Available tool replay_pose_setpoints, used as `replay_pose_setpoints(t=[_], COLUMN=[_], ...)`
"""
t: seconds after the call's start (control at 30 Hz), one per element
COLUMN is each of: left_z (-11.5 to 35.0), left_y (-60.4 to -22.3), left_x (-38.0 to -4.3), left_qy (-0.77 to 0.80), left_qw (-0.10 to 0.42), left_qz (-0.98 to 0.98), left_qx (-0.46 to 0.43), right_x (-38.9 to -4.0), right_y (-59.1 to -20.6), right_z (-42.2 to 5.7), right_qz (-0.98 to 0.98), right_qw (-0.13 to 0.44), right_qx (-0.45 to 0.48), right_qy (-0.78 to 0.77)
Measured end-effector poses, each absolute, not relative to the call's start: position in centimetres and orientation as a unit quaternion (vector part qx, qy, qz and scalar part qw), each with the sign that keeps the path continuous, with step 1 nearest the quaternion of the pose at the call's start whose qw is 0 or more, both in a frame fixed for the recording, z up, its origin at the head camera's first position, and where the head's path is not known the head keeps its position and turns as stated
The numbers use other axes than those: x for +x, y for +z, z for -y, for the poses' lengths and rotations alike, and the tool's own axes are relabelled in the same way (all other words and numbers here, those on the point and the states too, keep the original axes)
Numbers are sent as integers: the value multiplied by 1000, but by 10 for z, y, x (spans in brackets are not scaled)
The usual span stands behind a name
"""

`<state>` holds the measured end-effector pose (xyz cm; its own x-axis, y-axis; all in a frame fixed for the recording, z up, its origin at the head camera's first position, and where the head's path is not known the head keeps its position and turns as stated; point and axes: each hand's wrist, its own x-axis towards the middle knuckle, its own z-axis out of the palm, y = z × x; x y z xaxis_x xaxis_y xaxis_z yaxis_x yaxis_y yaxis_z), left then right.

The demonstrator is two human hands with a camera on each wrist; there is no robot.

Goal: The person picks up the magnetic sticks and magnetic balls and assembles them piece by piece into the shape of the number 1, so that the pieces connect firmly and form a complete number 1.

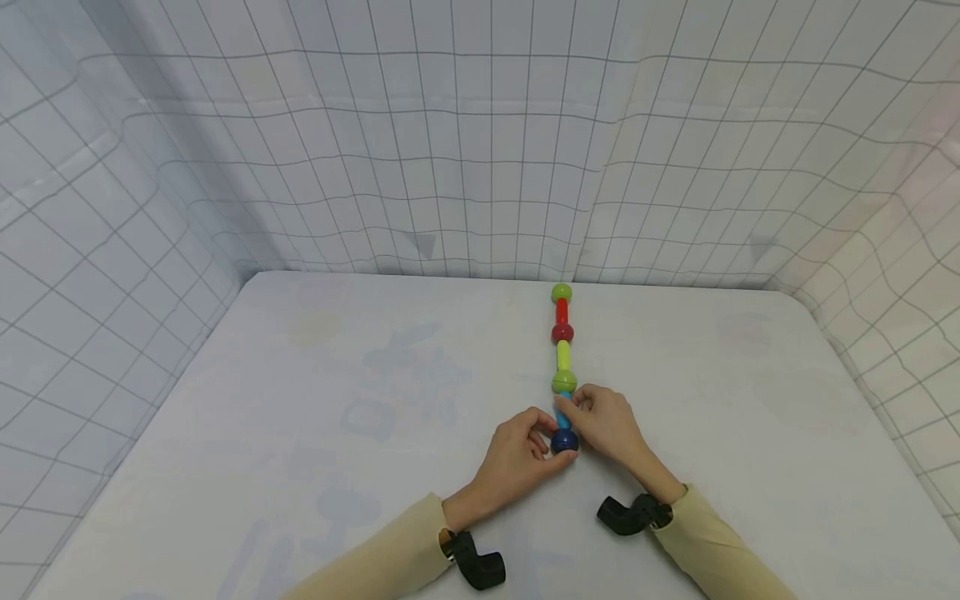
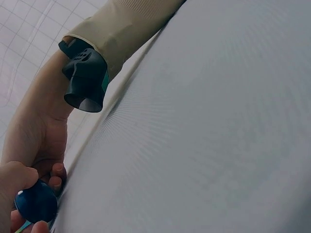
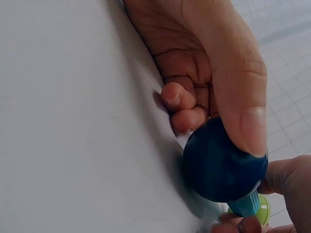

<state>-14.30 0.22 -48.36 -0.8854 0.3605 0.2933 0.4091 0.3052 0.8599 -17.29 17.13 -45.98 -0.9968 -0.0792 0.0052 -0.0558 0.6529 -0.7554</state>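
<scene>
A straight line of coloured balls and rods lies on the white table, running away from me in the head view. At its near end is a dark blue ball (image 1: 565,441), which my left hand (image 1: 513,454) grips between thumb and forefinger. My right hand (image 1: 609,423) pinches the light blue rod (image 1: 563,419) just behind it. In the right wrist view, the left thumb presses the blue ball (image 3: 221,162), and the rod (image 3: 245,205) meets it. The ball (image 2: 36,201) also shows at the left wrist view's lower left. Fingers partly cover the rod.
Beyond the blue rod come a green ball (image 1: 564,382), a yellow-green rod (image 1: 563,356), a red ball (image 1: 562,333), a red rod (image 1: 562,312) and a far green ball (image 1: 562,292) by the table's back edge. A white gridded curtain (image 1: 495,150) surrounds the table (image 1: 300,383).
</scene>
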Motion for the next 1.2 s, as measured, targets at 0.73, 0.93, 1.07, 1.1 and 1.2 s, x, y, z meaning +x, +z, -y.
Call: replay_pose_setpoints(t=[0.73,0.93,1.07,1.1,1.2], left_z=[0,1,1,0,0], left_y=[-481,-482,-482,-482,-482], left_x=[-143,-144,-145,-145,-148], left_qy=[-528,-540,-553,-561,-591], left_qw=[23,23,17,13,-4], left_qz=[814,807,802,799,787], left_qx=[-242,-238,-225,-216,-177], right_x=[-174,-176,-177,-178,-180], right_y=[-456,-457,-457,-457,-457], right_z=[-171,-171,-172,-173,-176], right_qz=[-909,-902,-898,-898,-896], right_qw=[40,46,56,59,64], right_qx=[-30,-28,-22,-18,-15], right_qy=[-415,-428,-436,-437,-439])
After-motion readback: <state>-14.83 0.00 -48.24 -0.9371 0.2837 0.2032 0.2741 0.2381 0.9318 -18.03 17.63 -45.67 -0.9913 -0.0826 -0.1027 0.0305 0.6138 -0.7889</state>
